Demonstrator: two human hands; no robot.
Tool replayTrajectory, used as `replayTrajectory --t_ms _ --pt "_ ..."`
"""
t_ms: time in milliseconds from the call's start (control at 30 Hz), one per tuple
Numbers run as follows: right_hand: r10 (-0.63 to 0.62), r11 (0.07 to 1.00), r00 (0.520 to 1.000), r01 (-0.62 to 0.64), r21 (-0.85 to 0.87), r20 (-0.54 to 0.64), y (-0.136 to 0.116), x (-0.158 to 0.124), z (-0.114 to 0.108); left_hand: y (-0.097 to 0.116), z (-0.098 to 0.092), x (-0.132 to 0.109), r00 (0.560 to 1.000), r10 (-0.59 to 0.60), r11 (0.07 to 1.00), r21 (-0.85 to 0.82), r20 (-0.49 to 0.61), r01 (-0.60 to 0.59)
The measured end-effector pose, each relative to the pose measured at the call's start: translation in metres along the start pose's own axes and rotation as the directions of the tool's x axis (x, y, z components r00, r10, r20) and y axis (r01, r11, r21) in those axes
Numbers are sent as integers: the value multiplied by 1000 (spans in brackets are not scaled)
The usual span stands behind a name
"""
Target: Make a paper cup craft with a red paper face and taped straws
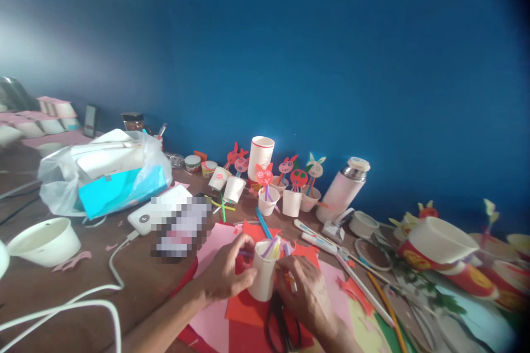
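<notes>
A white paper cup (262, 278) stands upright on red and pink paper, with purple and yellow strips (272, 248) sticking out of its mouth. My left hand (227, 270) grips the cup from the left, thumb against its side. Close against the cup's right side is my right hand (304, 287), fingers curled in; a slim whitish piece (293, 280) shows between them, too small to name. Below the cup lie black-handled scissors (284, 322), partly under my right hand. Sheets of red paper (246, 309) and pink paper (211, 320) spread beneath.
Behind stand several small cups with paper animal faces (265, 175), a tall cup stack (261, 154) and a pink thermos (343, 190). Left are a phone (182, 231), a power bank (159, 209) with a white cable, and a plastic bag (62, 182). A utility knife (317, 237) and pencil (387, 309) lie right.
</notes>
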State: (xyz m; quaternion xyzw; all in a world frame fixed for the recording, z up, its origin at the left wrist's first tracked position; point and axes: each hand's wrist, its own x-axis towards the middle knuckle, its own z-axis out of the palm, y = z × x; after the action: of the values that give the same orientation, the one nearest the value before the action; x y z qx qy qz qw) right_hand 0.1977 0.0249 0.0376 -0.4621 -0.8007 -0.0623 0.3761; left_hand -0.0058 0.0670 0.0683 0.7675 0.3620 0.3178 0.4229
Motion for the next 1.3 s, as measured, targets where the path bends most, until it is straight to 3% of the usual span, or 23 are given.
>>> replayTrajectory --t_ms 133,233,333,433,633,800,967,1133,1300 --pt "-37 999 999 37 7 -3 1 1 -1 -11 0 0 993 -107 993 -44 -43 105" --pt "-50 999 999 50 8 0 1 1 0 -20 -3 2 987 -163 977 -141 8 162" --pt "-43 998 999 42 36 18 1 1 -1 -23 -6 4 985 -154 962 -214 75 167" --pt "-31 995 999 29 91 27 0 2 -5 -20 -7 3 992 -105 972 -204 64 116" --pt "239 935 971 -225 273 -18 -2 14 -19 -5 -2 -4 999 -2 999 45 -52 4" --pt "207 914 977 -209 348 44 -9 23 -23 3 1 -5 981 187 965 193 -45 -175" --pt "207 908 977 -209 362 45 -12 23 -20 4 2 -4 957 289 915 299 -15 -272" --pt "235 908 968 -252 334 91 -18 24 -21 9 2 -4 956 293 866 421 8 -269" --pt "253 898 962 -271 345 97 -24 25 -16 6 0 -4 971 238 877 427 14 -221"
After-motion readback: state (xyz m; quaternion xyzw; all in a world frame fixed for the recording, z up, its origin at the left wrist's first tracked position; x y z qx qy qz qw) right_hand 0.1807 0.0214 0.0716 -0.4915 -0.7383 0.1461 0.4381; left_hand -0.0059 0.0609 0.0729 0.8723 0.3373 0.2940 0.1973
